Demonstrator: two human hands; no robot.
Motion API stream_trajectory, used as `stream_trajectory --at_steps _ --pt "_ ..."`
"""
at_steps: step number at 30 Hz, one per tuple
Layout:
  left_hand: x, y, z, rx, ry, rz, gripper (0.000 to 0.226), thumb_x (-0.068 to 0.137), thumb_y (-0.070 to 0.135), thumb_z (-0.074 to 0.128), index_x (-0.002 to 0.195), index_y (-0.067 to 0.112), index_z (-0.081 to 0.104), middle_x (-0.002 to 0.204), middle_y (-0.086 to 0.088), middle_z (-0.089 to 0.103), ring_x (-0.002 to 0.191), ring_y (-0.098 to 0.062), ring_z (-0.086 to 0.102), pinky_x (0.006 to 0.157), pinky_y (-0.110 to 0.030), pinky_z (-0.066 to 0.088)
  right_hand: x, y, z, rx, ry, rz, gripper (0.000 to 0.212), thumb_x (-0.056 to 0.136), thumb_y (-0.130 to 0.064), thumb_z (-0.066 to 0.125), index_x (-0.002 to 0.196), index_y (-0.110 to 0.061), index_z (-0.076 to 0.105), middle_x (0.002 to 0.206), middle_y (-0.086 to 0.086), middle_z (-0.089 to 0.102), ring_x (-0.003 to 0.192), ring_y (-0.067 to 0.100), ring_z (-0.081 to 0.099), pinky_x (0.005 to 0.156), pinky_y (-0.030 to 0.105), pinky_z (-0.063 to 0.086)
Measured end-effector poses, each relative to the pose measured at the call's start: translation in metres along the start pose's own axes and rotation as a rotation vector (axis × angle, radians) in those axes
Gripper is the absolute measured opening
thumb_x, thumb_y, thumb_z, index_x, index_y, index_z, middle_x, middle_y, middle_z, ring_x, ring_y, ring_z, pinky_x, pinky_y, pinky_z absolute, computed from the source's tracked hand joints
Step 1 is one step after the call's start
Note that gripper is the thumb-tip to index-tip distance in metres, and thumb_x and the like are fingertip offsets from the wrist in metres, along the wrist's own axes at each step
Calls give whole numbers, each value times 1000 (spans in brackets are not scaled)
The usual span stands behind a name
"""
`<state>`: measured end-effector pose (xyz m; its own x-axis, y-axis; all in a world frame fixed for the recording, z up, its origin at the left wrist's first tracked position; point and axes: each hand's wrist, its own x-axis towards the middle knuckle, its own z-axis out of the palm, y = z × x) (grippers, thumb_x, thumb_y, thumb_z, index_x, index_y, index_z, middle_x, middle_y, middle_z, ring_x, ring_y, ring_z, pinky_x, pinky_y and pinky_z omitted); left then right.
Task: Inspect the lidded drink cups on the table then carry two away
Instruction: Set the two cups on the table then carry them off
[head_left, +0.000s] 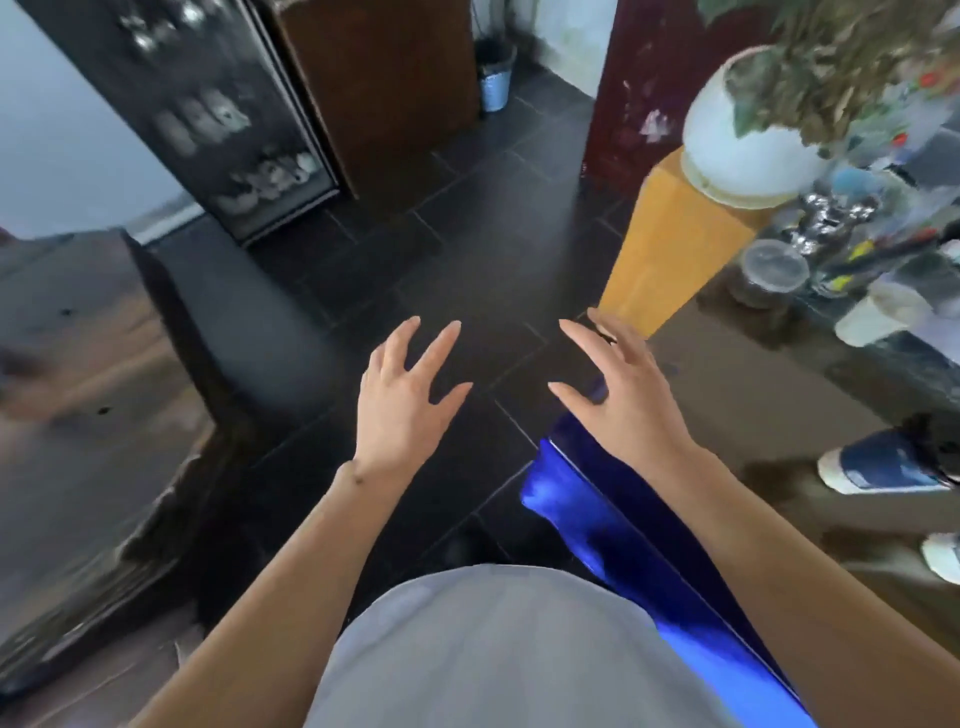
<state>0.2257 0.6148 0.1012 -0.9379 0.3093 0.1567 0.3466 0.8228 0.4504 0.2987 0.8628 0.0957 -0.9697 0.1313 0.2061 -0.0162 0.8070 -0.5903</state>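
Both my hands are held out over the dark tiled floor, fingers spread, holding nothing. My left hand (402, 395) is at the centre and my right hand (623, 387) is beside it, above the corner of the glossy brown table (769, 395). A clear lidded drink cup (771, 270) with dark liquid stands on the table's far part. A white lidded cup (878, 314) stands to its right. A blue-banded cup (878, 462) lies at the table's right edge, and another white cup (943, 556) is cut off below it. All cups are out of my hands' reach.
A shiny blue strip (623, 545) runs along the table's near edge. A white round planter (743, 140) sits on a yellow wooden stand (670, 244). Silver figurines and clutter (831, 223) crowd the table's back. A dark cabinet (78, 389) stands at left, a glass-door case (218, 114) and a bin (493, 78) beyond.
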Motion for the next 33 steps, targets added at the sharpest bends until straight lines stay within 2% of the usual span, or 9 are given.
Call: stream_trajectory --at_steps 3,6,10,14,17,23,30,33 --pt "-1 -61 -36 81 37 -127 66 92 45 76 152 34 50 160 -13 42 140 -38 46 108 -56 49 39 -45 50 16 -94 -74 61 89 -37 76 145 -31 52 155 1 41 141 24 45 108 41 48" --pt "-11 -117 -69 142 86 -306 66 93 49 72 152 31 49 161 -14 40 145 -37 41 111 -58 46 76 -95 97 2 -214 -184 59 88 -40 75 143 -32 55 155 0 40 140 24 45 105 43 51" --pt "-24 -178 -93 208 109 -547 71 94 58 65 154 30 42 161 -15 36 144 -40 38 109 -60 46 127 -147 144 -98 -332 -320 57 90 -50 69 142 -34 54 160 -1 35 146 21 35 100 41 52" --pt "-30 -222 -110 237 128 -776 72 93 62 62 155 32 39 160 -16 34 142 -42 38 108 -60 46 182 -187 191 -132 -444 -412 59 89 -55 68 142 -34 54 162 4 32 148 27 32 112 49 42" --pt "-24 -257 -120 236 150 -902 69 94 62 60 153 34 38 160 -17 32 141 -43 38 107 -60 45 227 -214 229 -121 -542 -452 64 88 -53 70 145 -36 48 165 5 25 150 30 29 115 49 37" --pt "37 -323 -142 207 240 -1144 70 96 62 57 157 39 31 163 -14 27 145 -40 34 113 -59 40 339 -276 305 -26 -722 -592 68 90 -37 75 150 -36 43 166 1 20 151 27 25 110 42 41" --pt "134 -378 -178 159 414 -1347 66 97 57 59 156 40 34 164 -11 28 146 -39 35 114 -59 40 476 -348 372 68 -825 -806 64 90 -35 76 147 -33 47 162 5 29 148 28 33 113 44 42" --pt "162 -397 -186 158 433 -1392 65 97 55 60 155 41 35 162 -10 32 142 -39 39 110 -58 44 515 -372 392 68 -846 -845 63 91 -36 74 148 -33 46 161 3 30 147 26 34 109 40 42"
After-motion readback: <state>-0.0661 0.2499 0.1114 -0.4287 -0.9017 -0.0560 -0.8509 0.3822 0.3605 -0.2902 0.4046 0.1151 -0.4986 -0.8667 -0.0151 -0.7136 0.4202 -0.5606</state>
